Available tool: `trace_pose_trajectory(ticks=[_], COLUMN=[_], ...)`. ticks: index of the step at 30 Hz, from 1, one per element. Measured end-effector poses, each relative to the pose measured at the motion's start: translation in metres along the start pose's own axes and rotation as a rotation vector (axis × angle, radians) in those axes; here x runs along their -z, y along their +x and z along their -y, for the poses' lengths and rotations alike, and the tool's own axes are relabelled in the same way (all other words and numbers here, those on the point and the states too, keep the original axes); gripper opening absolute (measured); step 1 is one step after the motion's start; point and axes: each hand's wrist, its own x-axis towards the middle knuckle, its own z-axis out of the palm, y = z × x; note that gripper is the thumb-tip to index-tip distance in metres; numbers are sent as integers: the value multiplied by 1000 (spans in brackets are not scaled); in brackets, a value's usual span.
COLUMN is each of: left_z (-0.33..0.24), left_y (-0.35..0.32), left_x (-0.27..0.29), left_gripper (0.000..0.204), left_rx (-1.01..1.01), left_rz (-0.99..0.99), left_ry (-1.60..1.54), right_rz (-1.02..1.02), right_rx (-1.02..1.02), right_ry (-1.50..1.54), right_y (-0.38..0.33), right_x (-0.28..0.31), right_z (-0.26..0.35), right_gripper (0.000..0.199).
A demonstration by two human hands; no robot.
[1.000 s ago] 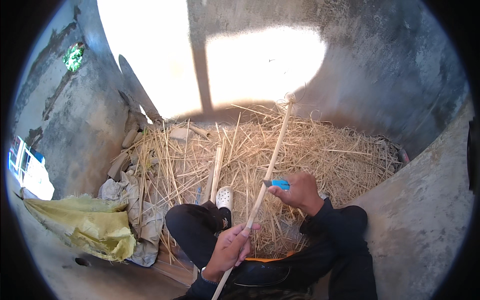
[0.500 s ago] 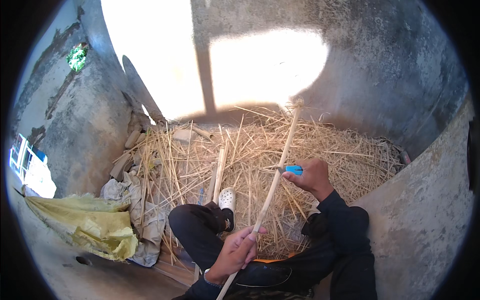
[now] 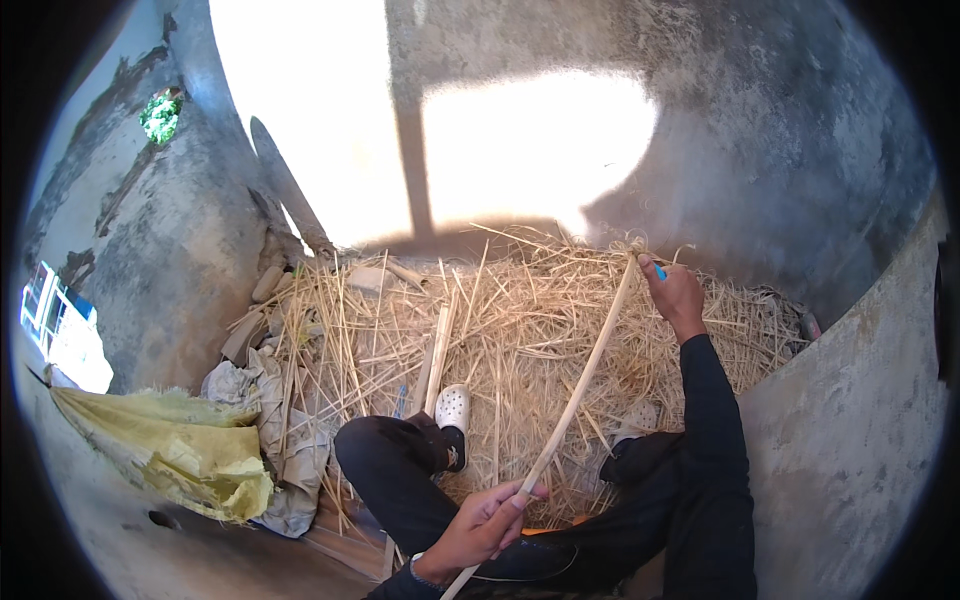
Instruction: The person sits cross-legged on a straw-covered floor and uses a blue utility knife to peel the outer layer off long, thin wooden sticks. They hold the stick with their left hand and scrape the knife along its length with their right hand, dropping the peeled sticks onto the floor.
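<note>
A long pale wooden strip [image 3: 582, 390] slants from my lap up to the straw, with curled shavings [image 3: 630, 243] at its far end. Low in the view, my left hand [image 3: 482, 528] is closed round the near part of the strip. My right hand [image 3: 679, 298], arm stretched out, is closed on a small blue-handled knife [image 3: 660, 272] at the strip's far tip. Only a bit of the blue handle shows; the blade is hidden now.
Loose straw and shavings [image 3: 540, 310] cover the floor. Other wooden strips [image 3: 437, 360] lie left of my white clog [image 3: 453, 407]. A torn yellow sack [image 3: 170, 450] hangs at the left. Concrete walls [image 3: 760, 130] rise at the back and right.
My right hand with the knife has moved up and away along the strip, from its middle to the far tip. The strip's far end has swung slightly right and down.
</note>
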Motion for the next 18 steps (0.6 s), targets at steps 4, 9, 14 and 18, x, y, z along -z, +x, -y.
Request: trace_pose_trajectory(ticks=[4,9,14,18], left_z=[5,-5,-20,-20], left_y=[7,17,15,7], left_x=[2,10,14,9], left_gripper=[42,37,37,36], left_rx=[-13,-93,-135,-125], left_rz=[-50,-188,-259,-294], left_ry=[-21,-42,-8,85], right_rz=[105,238,312,264], right_rx=[7,422,718,520], right_ry=[117,224,201,255], right_y=[-13,-97,-149,-125], right_x=[20,18,25,1], right_z=[13,71,106,98], right_gripper=[81,75,71,72])
